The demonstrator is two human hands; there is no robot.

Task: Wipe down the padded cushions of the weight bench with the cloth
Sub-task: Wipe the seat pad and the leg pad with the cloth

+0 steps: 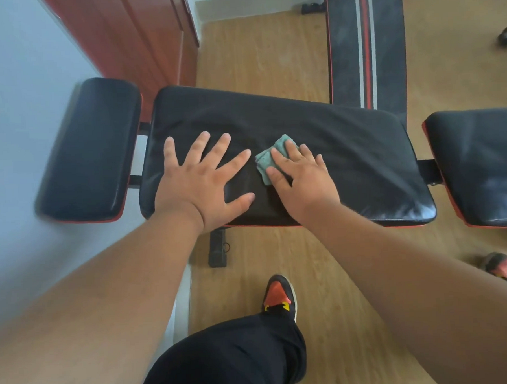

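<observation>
On the middle cushion (346, 145) of the weight bench, the right hand (301, 177) presses a folded teal cloth (269, 158) flat under straight fingers; the left hand (204, 179) lies splayed beside it, bracing. Wiping looks underway; next the 2 end pads need strokes.

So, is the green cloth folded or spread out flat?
Folded: the green cloth is a small wad with layered edges visible, pressed under the right hand on the middle cushion.
</observation>
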